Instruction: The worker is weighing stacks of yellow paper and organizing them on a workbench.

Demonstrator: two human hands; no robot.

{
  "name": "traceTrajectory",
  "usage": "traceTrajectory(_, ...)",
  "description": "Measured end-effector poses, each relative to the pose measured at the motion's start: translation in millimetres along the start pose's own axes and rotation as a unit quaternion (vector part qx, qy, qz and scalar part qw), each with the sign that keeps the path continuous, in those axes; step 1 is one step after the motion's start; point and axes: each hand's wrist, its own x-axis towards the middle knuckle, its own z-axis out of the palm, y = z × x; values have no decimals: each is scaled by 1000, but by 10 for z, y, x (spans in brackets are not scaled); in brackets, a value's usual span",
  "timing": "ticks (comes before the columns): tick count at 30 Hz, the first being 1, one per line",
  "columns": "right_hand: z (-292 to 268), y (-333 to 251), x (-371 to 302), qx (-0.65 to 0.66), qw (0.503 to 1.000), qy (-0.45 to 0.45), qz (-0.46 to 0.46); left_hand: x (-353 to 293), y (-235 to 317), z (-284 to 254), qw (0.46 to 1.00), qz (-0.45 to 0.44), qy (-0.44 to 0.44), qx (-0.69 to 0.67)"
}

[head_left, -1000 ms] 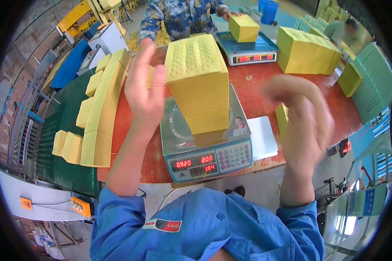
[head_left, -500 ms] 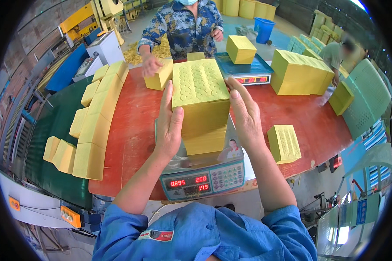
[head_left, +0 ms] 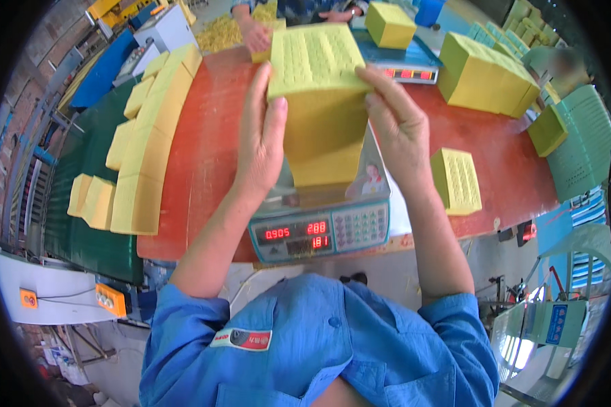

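Observation:
A tall stack of yellow paper sheets, its top embossed with rows of wavy marks, stands above the pan of a digital scale. My left hand presses its left side, thumb on the near face. On the opposite side my right hand holds it with fingers along the upper edge. The stack's lower part looks narrower; I cannot tell whether it is one stack or two. Red digits glow on the scale's front panel. A smaller yellow paper stack lies on the table, right of my right forearm.
More yellow stacks line the left edge of the red table, beside a green belt. Across it, a co-worker's hand touches another stack. A second scale bears a yellow block. Larger stacks stand at right.
The view has tilted downward, so the table and stacks sit higher in the picture. Digits on the near scale differ. Both hands still hold the stack.

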Motion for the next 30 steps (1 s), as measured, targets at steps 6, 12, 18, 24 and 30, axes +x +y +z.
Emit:
traceTrajectory(6, -306, -33, -387, 13, 998, 28, -46, -546, -59, -270, 992, -10, 103, -73)
traceTrajectory(12, -490, 12, -829, 15, 996, 30, 83, -1414, -176, -648, 958, -260, 123, -7)
traceTrajectory(18, -492, 66, -982, 59, 991, 18, 120, -1725, -90, -783, 938, -307, 163, 6)
traceTrajectory(24, -449, 65, -1043, 68, 989, -13, 128, -1728, -9, -674, 942, -297, 154, -15)
traceTrajectory(30, -486, 79, -1042, 69, 989, -12, 127, -1700, -65, -673, 931, -322, 161, -65)
